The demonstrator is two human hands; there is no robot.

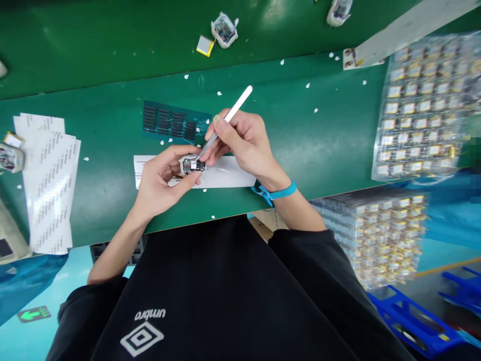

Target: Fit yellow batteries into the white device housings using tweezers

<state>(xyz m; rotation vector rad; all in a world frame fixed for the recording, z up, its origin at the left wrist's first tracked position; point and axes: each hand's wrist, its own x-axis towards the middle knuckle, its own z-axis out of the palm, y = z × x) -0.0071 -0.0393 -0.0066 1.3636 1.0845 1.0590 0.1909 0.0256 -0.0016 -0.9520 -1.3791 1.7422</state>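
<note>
My left hand (163, 178) grips a small white electronic module (192, 165) with an exposed circuit board, just above a white paper strip (229, 176) on the green bench. My right hand (244, 140) holds white-handled tweezers (229, 116) like a pen; their metal tip touches the top of the module. A blue wrist strap (277, 192) circles my right wrist.
A dark sheet of small black pads (169, 121) lies behind the hands. White label sheets (48, 180) are stacked at the left. Trays of small gold-tabbed cells (424, 105) fill the right, more stacked below (379, 235). Another module with a yellow cell (221, 32) lies on the far belt.
</note>
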